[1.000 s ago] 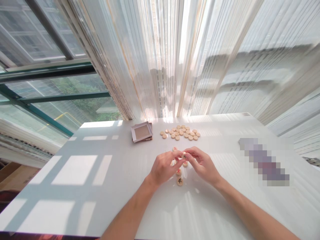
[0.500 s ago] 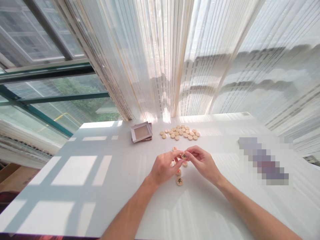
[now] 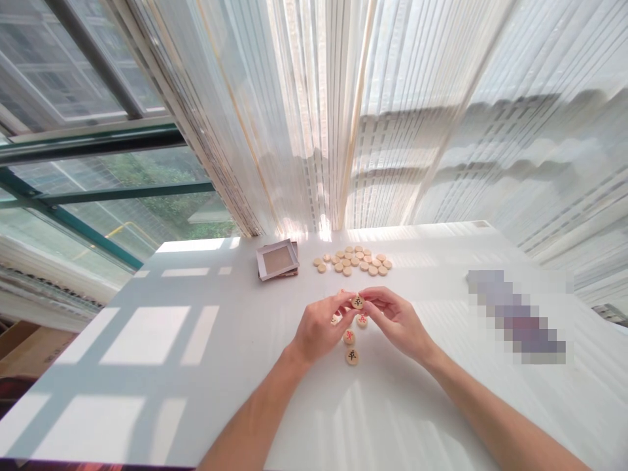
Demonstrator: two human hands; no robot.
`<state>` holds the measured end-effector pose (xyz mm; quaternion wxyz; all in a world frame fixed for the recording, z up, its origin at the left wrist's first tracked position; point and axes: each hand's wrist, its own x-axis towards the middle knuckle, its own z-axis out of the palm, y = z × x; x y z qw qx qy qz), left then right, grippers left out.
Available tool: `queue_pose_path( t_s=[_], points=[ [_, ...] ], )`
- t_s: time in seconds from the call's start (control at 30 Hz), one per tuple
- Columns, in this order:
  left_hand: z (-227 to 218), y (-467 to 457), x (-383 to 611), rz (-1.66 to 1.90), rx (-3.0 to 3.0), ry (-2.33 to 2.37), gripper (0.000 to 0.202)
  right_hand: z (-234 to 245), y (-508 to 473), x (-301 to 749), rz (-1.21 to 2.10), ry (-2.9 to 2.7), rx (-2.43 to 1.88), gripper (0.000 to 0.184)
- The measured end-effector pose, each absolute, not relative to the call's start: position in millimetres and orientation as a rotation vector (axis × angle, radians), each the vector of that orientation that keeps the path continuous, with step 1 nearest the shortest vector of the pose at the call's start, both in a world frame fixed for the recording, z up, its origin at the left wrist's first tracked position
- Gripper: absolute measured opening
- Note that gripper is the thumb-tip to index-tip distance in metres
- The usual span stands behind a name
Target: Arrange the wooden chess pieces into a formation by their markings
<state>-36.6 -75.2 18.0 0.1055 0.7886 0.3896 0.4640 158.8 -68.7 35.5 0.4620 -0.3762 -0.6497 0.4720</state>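
Between the fingertips of my left hand (image 3: 321, 327) and my right hand (image 3: 395, 320) is a round wooden Chinese chess piece (image 3: 358, 301) with a black character facing me. Both hands pinch it just above the white table (image 3: 206, 405). Below them lie a red-marked piece (image 3: 362, 320), a second red-marked piece (image 3: 348, 337) and a black-marked piece (image 3: 352, 356). Another piece (image 3: 335, 320) is mostly covered by my left fingers. One more piece behind the hands shows only its edge.
Several blank-looking wooden pieces (image 3: 360, 260) lie loosely grouped toward the table's far edge. Left of them stands an open shallow box (image 3: 261, 265). A blurred-out object (image 3: 520, 320) rests on the right. Striped curtains (image 3: 294, 118) hang along the far side.
The held chess piece has turned slightly and shifted a little up and left, so its black character shows more fully. My hands stay nearly in place.
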Motion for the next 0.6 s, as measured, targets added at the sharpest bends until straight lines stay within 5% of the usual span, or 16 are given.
queue_pose_path(
  t_s=[0.6],
  points=[
    [22.8, -78.1, -36.0, 1.301, 2.163, 1.157, 0.029, 34.8, -67.4, 159.2, 1.198, -1.579, -0.89, 0.02]
  ],
)
